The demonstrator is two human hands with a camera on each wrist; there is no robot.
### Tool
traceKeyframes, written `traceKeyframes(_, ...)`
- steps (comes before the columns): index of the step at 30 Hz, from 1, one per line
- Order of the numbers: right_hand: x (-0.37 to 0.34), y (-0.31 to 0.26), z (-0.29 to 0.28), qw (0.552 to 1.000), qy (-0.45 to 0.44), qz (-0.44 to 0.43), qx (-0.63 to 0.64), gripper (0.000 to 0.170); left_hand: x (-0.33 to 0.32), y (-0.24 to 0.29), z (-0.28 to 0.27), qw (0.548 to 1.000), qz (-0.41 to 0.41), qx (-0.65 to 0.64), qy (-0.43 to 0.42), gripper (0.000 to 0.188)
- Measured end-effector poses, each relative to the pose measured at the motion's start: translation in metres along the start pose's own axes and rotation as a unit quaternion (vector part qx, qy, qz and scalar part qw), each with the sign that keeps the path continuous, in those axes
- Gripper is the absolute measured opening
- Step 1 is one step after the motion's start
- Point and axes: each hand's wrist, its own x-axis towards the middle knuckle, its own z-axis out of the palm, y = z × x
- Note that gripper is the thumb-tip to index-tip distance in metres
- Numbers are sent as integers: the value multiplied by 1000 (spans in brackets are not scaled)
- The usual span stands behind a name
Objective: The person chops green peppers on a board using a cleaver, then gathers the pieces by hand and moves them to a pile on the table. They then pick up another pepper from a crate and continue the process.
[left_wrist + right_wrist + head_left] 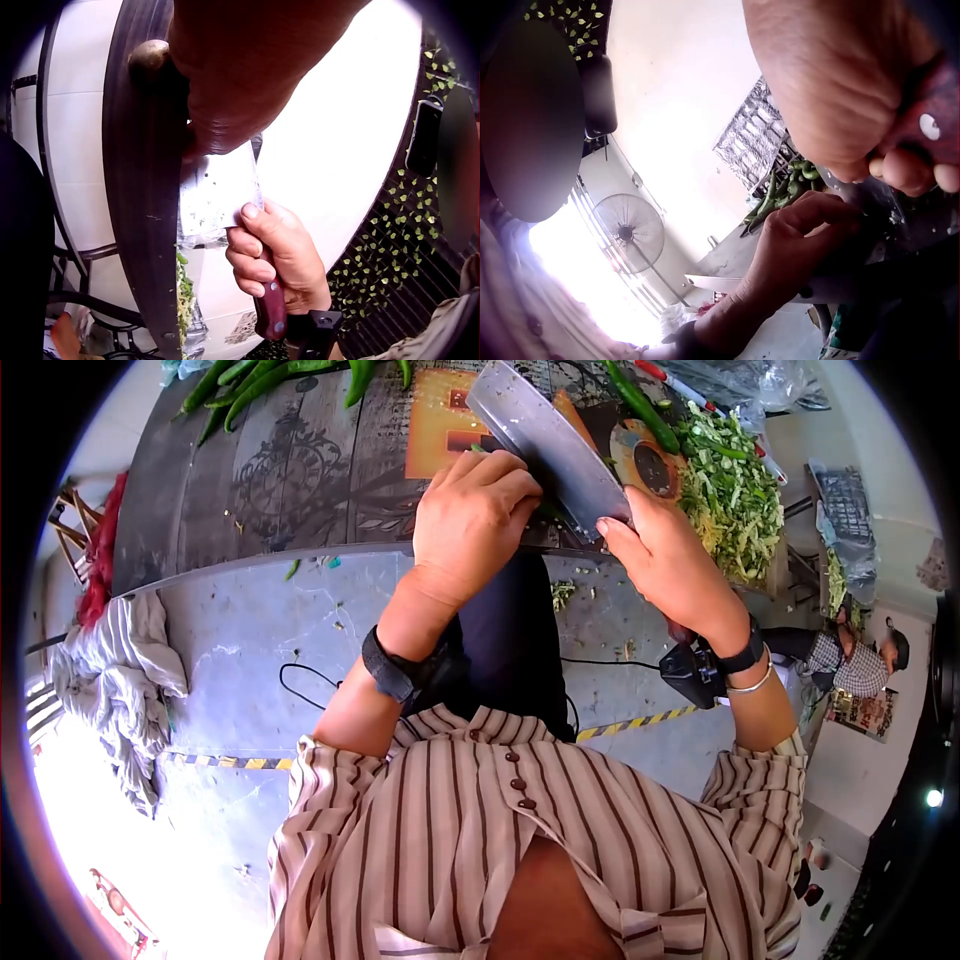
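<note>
Dark red, with pale rivets, the handle (271, 309) of a broad cleaver (545, 445) sits in the right hand (675, 565), its fingers wrapped round it and the thumb lying against the blade. That blade slants over the near edge of the tabletop (180, 490), flecked with pale bits, between the left hand (475, 515) and a heap of chopped greens (730, 510). The left hand's fingers are bent close beside the steel; green shows at their edge, but what they pinch cannot be told.

Printing covers the tabletop: grey planks, an ornate clock dial (290, 485) and an orange panel (430, 435); any lettering there is too small to read. A poster (862, 712) on the wall at the right is equally illegible. Whole green peppers (270, 380) lie at the far left, another pepper (640, 405) near the heap, beside clear plastic (780, 385).

Below, the grey floor (350, 600) carries scattered scraps and yellow-and-black tape (640, 722). Pale cloth (110, 670) hangs in folds at the left, near red material (100, 550). Another person (862, 665), in checks, is at the right; the right wrist view shows a round fan (628, 232) before a bright opening.
</note>
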Motion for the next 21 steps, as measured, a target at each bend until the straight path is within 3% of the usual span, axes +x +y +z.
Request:
traceKeyframes(5,-1,0,3,998,11,-49,-49,29,0,1,-3,1000,-1,-1,-5,12)
traceKeyframes(9,9,-4,4,998,-12,-12,-60,29,0,2,-6,1000,-1,-5,-15,11)
traceKeyframes(11,20,3,12,989,43,-108,-92,28,1,1,-3,1000,-2,-5,-7,10)
traceKeyframes(16,41,8,14,986,68,-136,-65,30,-1,-2,0,1000,9,-6,7,9)
traceKeyframes(18,38,10,10,994,75,-76,-14,30,0,-2,0,1000,17,-10,24,9)
traceKeyframes(21,24,9,5,996,70,-59,-13,29,-3,-1,0,1000,-4,-16,15,10)
